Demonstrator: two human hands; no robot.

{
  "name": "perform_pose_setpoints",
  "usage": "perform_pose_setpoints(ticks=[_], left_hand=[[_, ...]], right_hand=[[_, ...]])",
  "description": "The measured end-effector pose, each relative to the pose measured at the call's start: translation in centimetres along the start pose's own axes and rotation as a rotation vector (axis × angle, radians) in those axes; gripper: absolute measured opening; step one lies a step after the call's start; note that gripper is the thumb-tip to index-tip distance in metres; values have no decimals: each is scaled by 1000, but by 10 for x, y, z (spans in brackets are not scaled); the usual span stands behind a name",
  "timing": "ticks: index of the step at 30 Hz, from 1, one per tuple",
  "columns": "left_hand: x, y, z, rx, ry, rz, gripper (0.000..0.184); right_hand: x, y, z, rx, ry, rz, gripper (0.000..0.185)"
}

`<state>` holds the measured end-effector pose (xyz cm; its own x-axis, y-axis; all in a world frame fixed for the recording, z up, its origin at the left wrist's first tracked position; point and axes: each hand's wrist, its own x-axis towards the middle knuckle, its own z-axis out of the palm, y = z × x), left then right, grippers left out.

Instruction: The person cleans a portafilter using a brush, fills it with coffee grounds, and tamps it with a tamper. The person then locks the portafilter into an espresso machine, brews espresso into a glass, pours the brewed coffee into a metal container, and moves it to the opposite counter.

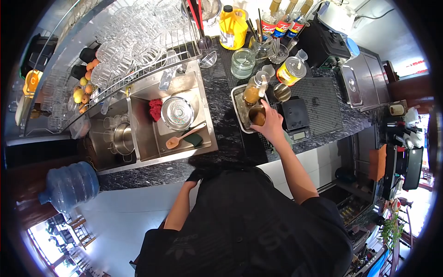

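Observation:
My right hand (270,123) is closed around the rim of a cup of brown liquid (256,118), at the near end of a small metal tray (238,99). Just beyond that cup, a clear container of brown liquid (252,93) stands in the same tray. To its right is a metal cup (281,93). A black kitchen scale (295,114) with a small display lies right of my hand. My left hand (191,182) is low by the counter's front edge, with its fingers hidden in dark shadow.
At left is a double sink (208,115) holding a strainer (177,113), a spatula (177,140), a red cloth (155,110) and a pot (123,138). Glasses fill a wire rack (152,69) above. A glass jar (243,63), yellow can (291,70) and yellow jug (232,28) stand behind.

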<state>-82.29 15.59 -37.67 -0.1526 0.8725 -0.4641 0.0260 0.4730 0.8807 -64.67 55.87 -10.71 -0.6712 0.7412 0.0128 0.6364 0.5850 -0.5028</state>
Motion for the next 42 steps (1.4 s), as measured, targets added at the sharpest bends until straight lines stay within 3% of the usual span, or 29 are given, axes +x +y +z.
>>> perform_pose_setpoints(ticks=[4, 7, 10, 13, 16, 19, 22, 25, 27, 29, 31, 33, 34, 35, 37, 39, 40, 41, 42], left_hand=[[-1, -10, 0, -16, -13, 10, 28], [0, -16, 0, -31, -17, 16, 27], [-1, -23, -1, -45, -23, 20, 27], [1, -22, -1, -46, -9, 15, 26], [-2, -19, 0, -50, 17, 2, 25], [-4, -13, 2, -53, 37, -11, 24], [-4, -2, 4, -56, 61, -19, 23], [-8, 44, 4, -98, 28, -47, 24], [-4, 20, 3, -115, 14, -28, 22], [-6, -14, 3, -131, -5, -9, 20], [-14, -38, 2, 222, 106, 37, 17], [-19, 57, 2, 704, -488, -846, 28], [-27, 95, -2, 705, -617, -805, 25], [-30, 122, -6, 707, -615, -804, 25], [-33, 171, -15, 939, -520, -396, 26], [-31, 275, -28, 539, -250, -142, 25], [-25, 335, -31, 421, -154, 82, 24], [-26, 393, -27, 195, -35, 139, 21], [-24, 428, -30, 31, -3, 487, 22]], right_hand=[[2, -1, -2, 78, -44, 76, 99], [1, 1, 1, -95, 43, -87, 99], [2, -2, 1, 42, -23, 56, 99], [0, -2, 2, 84, 45, -9, 100], [1, -2, 2, -81, 65, -88, 100], [5, -5, -1, 28, -60, 73, 101], [6, 3, 3, 161, -48, 54, 101], [3, 2, 1, -35, 25, -77, 101], [4, 0, -1, 46, -61, 26, 101], [2, 0, 1, 50, -23, -4, 102], [1, 0, 3, 56, 13, -39, 103], [0, 2, 4, -36, 20, -64, 103], [2, 0, 1, -37, 22, -66, 103], [4, -3, -5, 7, -41, 2, 103], [3, -5, -7, 56, -107, 75, 103], [-1, -5, -7, 23, -91, -21, 104], [-1, -5, -5, -13, -28, -56, 103], [-1, -4, -3, -47, 34, -94, 103], [1, -2, -3, -15, 61, -98, 101]])
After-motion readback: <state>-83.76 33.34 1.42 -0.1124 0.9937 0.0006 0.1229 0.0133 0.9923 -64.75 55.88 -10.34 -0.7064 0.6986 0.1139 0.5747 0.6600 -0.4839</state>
